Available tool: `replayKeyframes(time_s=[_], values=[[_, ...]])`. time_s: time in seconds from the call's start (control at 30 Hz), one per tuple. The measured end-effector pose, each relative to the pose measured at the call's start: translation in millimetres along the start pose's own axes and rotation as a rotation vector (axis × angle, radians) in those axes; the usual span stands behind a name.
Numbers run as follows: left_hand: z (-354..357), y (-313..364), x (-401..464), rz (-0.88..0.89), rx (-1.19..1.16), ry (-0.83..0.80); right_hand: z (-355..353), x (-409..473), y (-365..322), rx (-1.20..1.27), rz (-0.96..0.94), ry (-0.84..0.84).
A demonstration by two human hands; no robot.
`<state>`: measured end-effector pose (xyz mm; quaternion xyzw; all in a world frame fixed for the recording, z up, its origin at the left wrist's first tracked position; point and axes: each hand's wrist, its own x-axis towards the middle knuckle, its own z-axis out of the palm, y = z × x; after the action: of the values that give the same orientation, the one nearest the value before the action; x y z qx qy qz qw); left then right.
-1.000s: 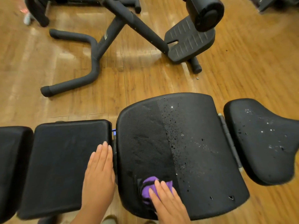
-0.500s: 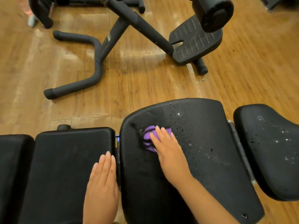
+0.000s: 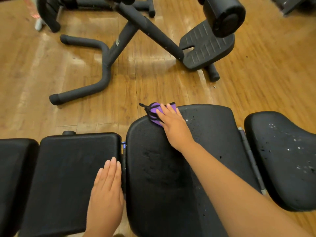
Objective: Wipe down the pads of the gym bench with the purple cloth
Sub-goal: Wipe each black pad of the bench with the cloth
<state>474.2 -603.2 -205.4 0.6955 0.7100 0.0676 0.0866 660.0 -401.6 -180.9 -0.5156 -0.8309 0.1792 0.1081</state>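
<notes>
Right hand (image 3: pixel 172 124) flat-fingered, pressing cloth (image 3: pixel 154 112) on far edge of middle pad (image 3: pixel 162 177). Left hand (image 3: pixel 106 190) released, resting flat on left pad (image 3: pixel 68 168).

- Glossy wooden plank floor (image 3: pixel 153 79) with pale patches of reflected light.
- Black exercise machine frame (image 3: pixel 109 53) on the floor, its curved tube foot capped.
- Ribbed black footplate (image 3: pixel 207 47) beneath a round roller pad (image 3: pixel 224 14).

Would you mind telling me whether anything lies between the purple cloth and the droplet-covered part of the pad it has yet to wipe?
Nothing visible does. The purple cloth sits under the right hand at the middle pad's far edge; the droplets lie directly beside it.
</notes>
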Motion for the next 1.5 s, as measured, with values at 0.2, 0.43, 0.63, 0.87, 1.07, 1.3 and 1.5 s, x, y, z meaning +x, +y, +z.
replayKeyframes(time_s=[0.2, 0.43, 0.63, 0.87, 1.07, 1.3, 1.5], values=[[-3.1, 3.2, -1.9, -0.008, 0.022, -0.012, 11.4, -135.2, -9.9, -0.028, -0.083, 0.008], [-0.5, 2.7, -0.7, -0.013, -0.007, 0.005, 47.2, -265.3, -18.2, -0.260, -0.200, -0.097], [10.8, -5.0, 3.4, 0.028, -0.063, 0.065, 59.6, -262.9, -0.7, -0.448, -0.246, -0.122], [13.6, -11.2, 7.1, 0.102, -0.054, 0.150, 20.8, -131.5, 4.1, -0.034, -0.051, 0.124], [10.0, -10.5, 8.0, 0.085, -0.006, 0.102, 2.7, -44.6, 26.6, -0.013, 0.032, 0.097], [13.8, -11.4, 8.2, 0.065, 0.033, 0.088, -7.0, -34.3, 25.6, -0.021, -0.005, 0.090], [3.3, -0.5, 3.4, -0.010, 0.029, -0.006, 3.0, -79.8, 22.0, 0.032, 0.041, 0.105]])
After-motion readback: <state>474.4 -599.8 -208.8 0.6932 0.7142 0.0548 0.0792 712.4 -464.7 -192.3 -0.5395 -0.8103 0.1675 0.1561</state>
